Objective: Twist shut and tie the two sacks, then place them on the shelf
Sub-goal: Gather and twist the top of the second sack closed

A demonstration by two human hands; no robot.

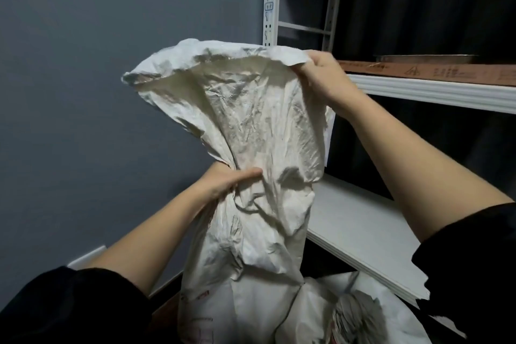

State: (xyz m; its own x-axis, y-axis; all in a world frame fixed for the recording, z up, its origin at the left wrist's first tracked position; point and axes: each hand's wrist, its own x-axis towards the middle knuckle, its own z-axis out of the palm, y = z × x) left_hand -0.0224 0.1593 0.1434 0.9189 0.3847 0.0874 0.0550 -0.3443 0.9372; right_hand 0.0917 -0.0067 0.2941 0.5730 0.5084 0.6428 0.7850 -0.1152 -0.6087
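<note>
The left hand is wrapped round the gathered neck of a white woven sack, thumb laid across the front and fingers hidden behind the cloth. The right hand, higher and well apart from it, pinches the rim of the sack's mouth and holds it up, so the loose top fans out wide between the two hands.

The sack stands upright directly before the person, its filled body below the left hand. A second sack sits just beside it to the right, its top crumpled and seemingly untied.

By my reading the task is at an early stage: the neck is bunched but not yet twisted tight, no tie shows, and neither sack is shelved. The white metal shelf stands to the right, near the sacks, with a board-topped tier above it.
</note>
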